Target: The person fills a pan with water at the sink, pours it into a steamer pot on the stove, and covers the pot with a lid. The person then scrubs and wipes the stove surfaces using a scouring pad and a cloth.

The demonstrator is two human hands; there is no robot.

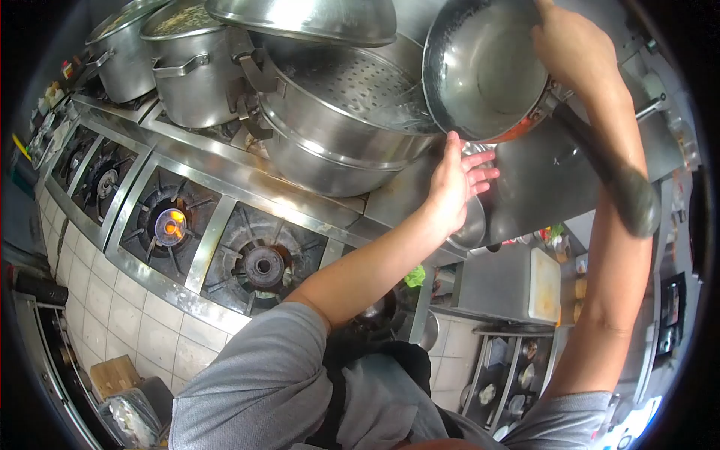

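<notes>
A deep metal pan [480, 75] with a long black handle [600, 165] is tilted beside the steamer pot. My right hand [577, 49] grips its rim at the upper right; most of those fingers are hidden. The inside of the pan looks shiny, and I cannot tell whether it holds liquid. Just under the pan's near edge, my left hand [457, 184] is open with fingers spread. Its thumb tip is close to the pan; contact is unclear. The large steamer pot [330, 142] has a perforated insert [352, 82], with a domed lid [307, 19] raised or propped above it.
Two tall stockpots [191, 82] stand at the back left. Along the front runs a gas range [202, 255]; one burner [171, 226] shows an orange flame. A metal bowl [471, 225] sits below my left hand. A cutting board [544, 285] lies at the right.
</notes>
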